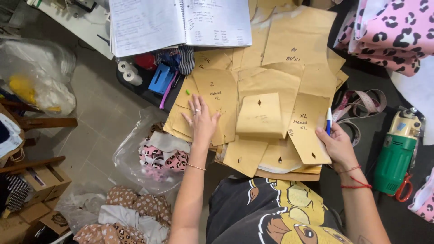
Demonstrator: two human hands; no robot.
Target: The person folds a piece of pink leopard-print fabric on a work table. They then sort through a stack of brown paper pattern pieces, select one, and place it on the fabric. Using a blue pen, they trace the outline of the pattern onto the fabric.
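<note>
Both forearms reach up from the frame's lower edge. Left hand (pixel 201 121) lies flat, fingers spread, gripping nothing, on the kraft-paper pattern pieces (pixel 266 97) heaped on the counter (pixel 382 86). Right hand (pixel 337 145) pinches a blue pen (pixel 328 121) and one piece's edge. Pieces overlap loosely (several already marked); electric cutter (pixel 398 151) lies apart.

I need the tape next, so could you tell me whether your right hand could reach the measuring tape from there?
Probably yes: the measuring tape lies uncovered just beyond the right hand, though that hand holds a blue pen.
</note>
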